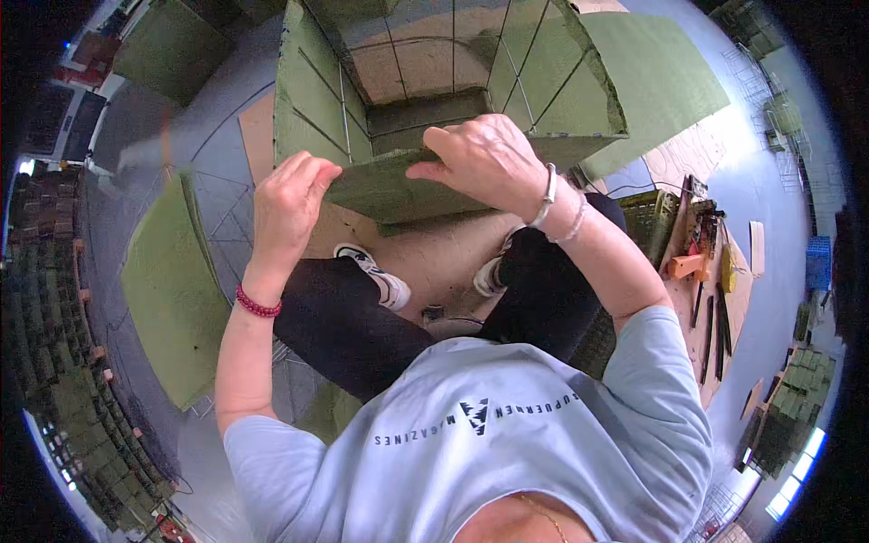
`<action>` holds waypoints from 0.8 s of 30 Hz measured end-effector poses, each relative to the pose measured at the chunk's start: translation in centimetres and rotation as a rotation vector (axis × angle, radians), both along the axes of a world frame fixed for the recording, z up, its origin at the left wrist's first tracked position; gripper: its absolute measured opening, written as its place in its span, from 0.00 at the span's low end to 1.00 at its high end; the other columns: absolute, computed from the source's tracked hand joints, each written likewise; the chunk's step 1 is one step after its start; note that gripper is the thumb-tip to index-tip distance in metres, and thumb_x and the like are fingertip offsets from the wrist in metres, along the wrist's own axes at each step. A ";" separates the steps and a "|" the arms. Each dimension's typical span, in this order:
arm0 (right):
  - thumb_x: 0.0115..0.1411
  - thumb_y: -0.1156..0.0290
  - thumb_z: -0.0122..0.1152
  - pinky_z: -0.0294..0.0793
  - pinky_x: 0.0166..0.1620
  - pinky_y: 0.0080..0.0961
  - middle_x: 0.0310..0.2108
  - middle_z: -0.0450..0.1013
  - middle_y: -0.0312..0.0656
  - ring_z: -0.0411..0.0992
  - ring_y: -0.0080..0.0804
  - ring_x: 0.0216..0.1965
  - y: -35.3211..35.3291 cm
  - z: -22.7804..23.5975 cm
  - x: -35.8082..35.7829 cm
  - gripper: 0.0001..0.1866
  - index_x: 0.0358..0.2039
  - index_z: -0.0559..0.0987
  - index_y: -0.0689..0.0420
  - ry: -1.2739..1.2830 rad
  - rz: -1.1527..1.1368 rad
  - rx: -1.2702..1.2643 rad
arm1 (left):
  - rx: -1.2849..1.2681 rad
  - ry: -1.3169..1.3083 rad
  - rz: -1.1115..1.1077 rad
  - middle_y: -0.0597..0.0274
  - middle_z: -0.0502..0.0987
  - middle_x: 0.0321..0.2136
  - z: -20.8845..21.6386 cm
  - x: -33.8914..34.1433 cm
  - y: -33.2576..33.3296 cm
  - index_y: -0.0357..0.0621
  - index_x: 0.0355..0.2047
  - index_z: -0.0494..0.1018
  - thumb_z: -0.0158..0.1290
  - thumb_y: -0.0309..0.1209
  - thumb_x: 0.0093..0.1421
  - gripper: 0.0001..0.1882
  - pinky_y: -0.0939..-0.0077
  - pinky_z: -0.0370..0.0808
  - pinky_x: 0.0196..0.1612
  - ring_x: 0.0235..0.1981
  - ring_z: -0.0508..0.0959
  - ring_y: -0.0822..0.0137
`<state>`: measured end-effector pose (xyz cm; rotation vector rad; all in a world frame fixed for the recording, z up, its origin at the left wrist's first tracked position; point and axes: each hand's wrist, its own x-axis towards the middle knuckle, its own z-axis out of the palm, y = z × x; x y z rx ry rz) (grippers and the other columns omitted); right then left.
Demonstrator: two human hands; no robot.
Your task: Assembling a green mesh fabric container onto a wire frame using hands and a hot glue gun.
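Note:
In front of me stands an open box [303,104] made of dark green sheet over a thin wire frame, with wires crossing its side walls. Both hands are at the upper edge of its near green panel [389,190]. My left hand [291,201] pinches the panel's left end between thumb and fingers. Nearer the middle, my right hand [493,167] is closed over the same edge, its thumb on my side. The fingertips behind the panel are hidden. Below, the box rests on a light brown board [425,249] between my shoes.
Green sheets lie at my left [167,294] and beyond the box at the far right. Thin wire frames [226,213] are by the left sheet. At right, a wooden board [738,317] carries an orange-handled tool [688,267] and dark rods. Stacked dark green pieces [45,317] line the far left.

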<state>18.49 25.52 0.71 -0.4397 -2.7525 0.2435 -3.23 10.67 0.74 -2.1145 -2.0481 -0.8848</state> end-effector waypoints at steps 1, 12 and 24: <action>0.57 0.46 0.58 0.72 0.27 0.36 0.16 0.71 0.47 0.73 0.48 0.24 0.0 0.6 -0.2 0.25 0.27 0.78 0.60 -0.083 -0.035 -0.023 | 0.000 -0.002 -0.002 0.56 0.74 0.26 0.0 -0.2 0.2 0.38 0.29 0.73 0.58 0.29 0.56 0.07 0.65 0.71 0.30 0.27 0.75 0.53; 0.53 0.36 0.57 0.74 0.40 0.40 0.26 0.76 0.55 0.75 0.53 0.32 1.0 1.3 -1.1 0.38 0.38 0.78 0.67 -0.179 0.057 -0.244 | -0.262 -0.247 -0.011 0.49 0.77 0.28 1.2 -0.8 1.6 0.35 0.36 0.76 0.51 0.32 0.64 0.11 0.70 0.72 0.33 0.31 0.79 0.53; 0.45 0.61 0.67 0.75 0.36 0.36 0.30 0.75 0.50 0.76 0.46 0.35 -1.2 -0.2 -2.6 0.21 0.35 0.74 0.62 -0.148 -0.020 -0.100 | -0.297 0.128 -0.132 0.50 0.78 0.32 1.0 4.1 3.9 0.35 0.41 0.73 0.57 0.53 0.52 0.30 0.61 0.77 0.38 0.36 0.79 0.54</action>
